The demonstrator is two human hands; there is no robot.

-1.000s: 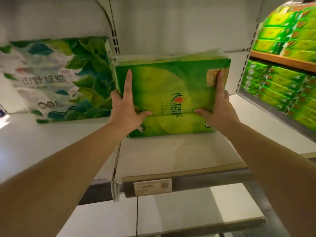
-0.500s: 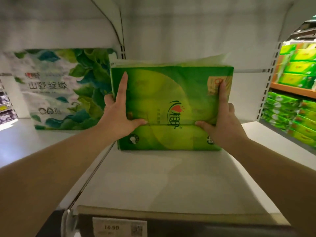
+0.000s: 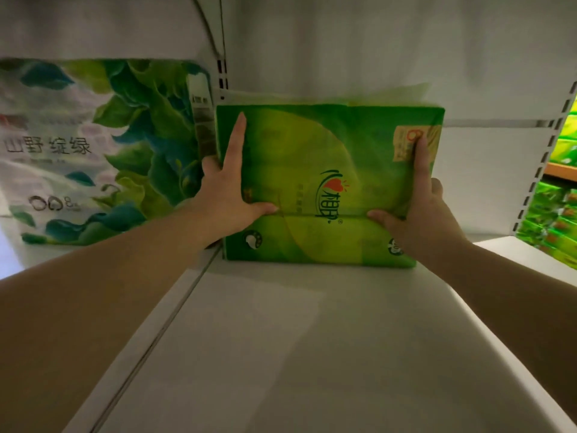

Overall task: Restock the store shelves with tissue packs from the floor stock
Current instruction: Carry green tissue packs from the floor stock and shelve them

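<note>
A green tissue pack (image 3: pixel 327 151) stands upright on the white shelf (image 3: pixel 312 339), close to the back panel. My left hand (image 3: pixel 224 195) holds its left edge: forefinger and thumb lie flat on the front face, and the other fingers go round the side out of sight. On the right edge, my right hand (image 3: pixel 418 214) grips the same way, forefinger pointing up over the orange label and the remaining fingers curled round the side. The pack's left side touches or nearly touches the neighbouring pack.
A large white pack printed with green and blue leaves (image 3: pixel 100 151) stands on the adjoining shelf to the left. A slotted upright (image 3: pixel 222 73) divides the two bays. Stacked green tissue packs (image 3: pixel 555 220) fill shelving at the far right.
The pack has gone further back on the shelf and both hands have stayed on its edges. The view has come closer, so the shelf's front rail and price tag have dropped out of sight.
</note>
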